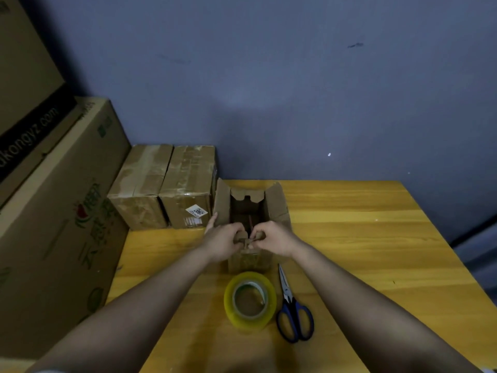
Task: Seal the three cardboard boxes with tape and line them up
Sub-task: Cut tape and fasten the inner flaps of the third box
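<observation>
We pinch the near flap (243, 238) of the open box (277, 208) mid-surface with left hand (224, 242) and right hand (274, 238), and should fold it flat before reaching for tape (250, 300).

I work at a yellow wooden table (363, 238) pushed against a dull blue-grey painted wall (269, 76). Large printed brown cardboard cartons (53, 211) stack at my left. The light is dim.

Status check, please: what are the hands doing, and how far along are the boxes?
Both hands, left hand and right hand, pinching near flap of open box. Two taped boxes lined up left. Tape roll, scissors idle, nothing blocking.
</observation>
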Tool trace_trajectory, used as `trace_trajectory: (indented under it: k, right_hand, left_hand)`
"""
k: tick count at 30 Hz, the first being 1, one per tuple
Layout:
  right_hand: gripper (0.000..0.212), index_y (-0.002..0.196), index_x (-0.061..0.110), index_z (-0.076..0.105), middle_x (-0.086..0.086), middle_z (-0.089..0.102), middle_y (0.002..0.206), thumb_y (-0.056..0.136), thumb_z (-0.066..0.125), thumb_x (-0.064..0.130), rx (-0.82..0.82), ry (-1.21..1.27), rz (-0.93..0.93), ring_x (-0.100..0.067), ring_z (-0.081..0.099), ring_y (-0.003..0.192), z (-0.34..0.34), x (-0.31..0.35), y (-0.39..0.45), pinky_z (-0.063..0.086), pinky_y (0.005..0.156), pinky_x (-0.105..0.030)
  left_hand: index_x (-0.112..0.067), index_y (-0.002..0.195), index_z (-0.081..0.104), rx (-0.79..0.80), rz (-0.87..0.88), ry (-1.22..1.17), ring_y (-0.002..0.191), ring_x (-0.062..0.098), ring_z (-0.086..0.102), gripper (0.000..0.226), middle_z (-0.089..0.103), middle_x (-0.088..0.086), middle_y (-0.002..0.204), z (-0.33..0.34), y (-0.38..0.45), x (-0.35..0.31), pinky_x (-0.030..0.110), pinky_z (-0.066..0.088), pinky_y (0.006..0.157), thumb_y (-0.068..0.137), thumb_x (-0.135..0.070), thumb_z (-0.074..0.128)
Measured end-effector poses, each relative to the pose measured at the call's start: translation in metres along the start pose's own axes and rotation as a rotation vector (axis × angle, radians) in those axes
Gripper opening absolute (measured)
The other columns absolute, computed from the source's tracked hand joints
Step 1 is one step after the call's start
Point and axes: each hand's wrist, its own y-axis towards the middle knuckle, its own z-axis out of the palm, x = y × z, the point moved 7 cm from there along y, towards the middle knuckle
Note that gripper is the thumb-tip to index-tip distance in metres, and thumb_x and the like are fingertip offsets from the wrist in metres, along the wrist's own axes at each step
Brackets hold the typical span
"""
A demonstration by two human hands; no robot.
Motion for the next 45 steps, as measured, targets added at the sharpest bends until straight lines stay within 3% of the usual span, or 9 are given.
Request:
trace_trajectory:
  k: [10, 18, 23, 26, 30, 35, 40, 42, 45]
  right_hand:
    - [0.014, 0.099, 0.022, 0.067, 0.004, 0.065, 0.098, 0.087, 0.068, 0.028, 0.051, -0.169, -0.02, -0.013, 0.059, 0.091, -0.008, 0.009, 0.015, 0.048, 0.072, -0.03]
    - [0.017, 0.079, 0.028, 0.057, 0.008, 0.059, 0.084, 0.083, 0.072, 0.021, 0.039, -0.195, -0.023, -0.01, 0.056, 0.081, -0.007, 0.001, 0.018, 0.037, 0.062, -0.023]
    - [0.015, 0.095, 0.028, 0.058, 0.006, 0.06, 0.093, 0.085, 0.069, 0.027, 0.017, -0.268, -0.035, -0.015, 0.059, 0.09, -0.008, 0.003, 0.018, 0.038, 0.066, -0.026]
    - [0.041, 0.118, 0.022, 0.053, -0.001, 0.064, 0.109, 0.083, 0.07, 0.032, 0.021, -0.329, -0.048, -0.02, 0.061, 0.099, -0.008, 0.004, 0.016, 0.045, 0.068, -0.03]
    - [0.048, 0.124, 0.019, 0.048, -0.003, 0.061, 0.12, 0.084, 0.069, 0.036, -0.083, -0.368, -0.124, -0.022, 0.06, 0.105, -0.014, 0.009, 0.01, 0.044, 0.072, -0.029]
    - [0.05, 0.128, 0.022, 0.049, 0.0, 0.056, 0.127, 0.084, 0.067, 0.037, -0.195, -0.469, -0.173, -0.02, 0.049, 0.12, -0.025, 0.017, -0.002, 0.036, 0.095, -0.036]
    - [0.022, 0.107, 0.019, 0.062, 0.002, 0.06, 0.103, 0.087, 0.057, 0.029, -0.692, -0.467, -0.317, -0.013, 0.051, 0.098, -0.032, 0.021, -0.054, 0.035, 0.081, -0.024]
    - [0.021, 0.098, 0.019, 0.062, 0.004, 0.058, 0.094, 0.089, 0.047, 0.03, -0.702, -0.374, -0.273, -0.011, 0.051, 0.09, -0.016, 0.009, -0.067, 0.038, 0.076, -0.021]
    - [0.015, 0.097, 0.022, 0.062, 0.006, 0.06, 0.093, 0.09, 0.05, 0.028, -0.565, -0.293, -0.163, -0.01, 0.055, 0.089, 0.014, -0.011, -0.072, 0.042, 0.07, -0.019]
  left_hand:
    - [-0.024, 0.114, 0.049, -0.054, -0.009, 0.004, 0.107, 0.014, 0.062, 0.023, 0.07, -0.004, 0.099, 0.001, 0.004, 0.002, 0.038, -0.009, 0.117, 0.092, -0.03, 0.055]
    - [-0.022, 0.12, 0.041, -0.065, 0.043, 0.054, 0.102, 0.015, 0.063, 0.032, 0.068, -0.005, 0.093, 0.002, 0.008, -0.005, 0.043, -0.006, 0.119, 0.091, -0.024, 0.055]
    - [-0.022, 0.122, 0.041, -0.071, -0.002, 0.038, 0.104, 0.017, 0.062, 0.033, 0.068, -0.003, 0.097, 0.002, 0.011, -0.001, 0.041, -0.008, 0.119, 0.092, -0.027, 0.053]
    - [-0.02, 0.128, 0.038, -0.072, 0.015, 0.066, 0.111, 0.018, 0.06, 0.041, 0.067, -0.001, 0.107, 0.002, 0.011, -0.002, 0.043, -0.007, 0.119, 0.091, -0.029, 0.054]
    - [-0.019, 0.135, 0.035, -0.096, 0.047, 0.059, 0.122, 0.016, 0.053, 0.05, 0.059, -0.001, 0.126, -0.003, 0.008, -0.006, 0.044, -0.005, 0.119, 0.091, -0.03, 0.055]
    - [-0.019, 0.14, 0.036, -0.214, 0.113, 0.095, 0.128, 0.015, 0.046, 0.058, 0.049, 0.0, 0.132, -0.012, -0.002, -0.011, 0.044, -0.002, 0.12, 0.088, -0.03, 0.058]
    - [-0.02, 0.114, 0.049, -0.613, 0.346, 0.151, 0.107, 0.018, 0.056, 0.04, 0.058, 0.003, 0.111, -0.012, -0.056, -0.026, 0.041, 0.04, 0.101, 0.077, -0.033, 0.059]
    - [-0.025, 0.111, 0.048, -0.434, 0.462, 0.203, 0.103, 0.015, 0.056, 0.036, 0.059, 0.0, 0.109, 0.02, -0.073, -0.036, 0.04, 0.047, 0.095, 0.078, -0.038, 0.056]
    - [-0.017, 0.133, 0.043, 0.134, 0.376, 0.267, 0.127, 0.023, 0.041, 0.052, 0.045, 0.006, 0.135, 0.088, -0.082, -0.031, 0.043, 0.019, 0.115, 0.087, -0.039, 0.055]
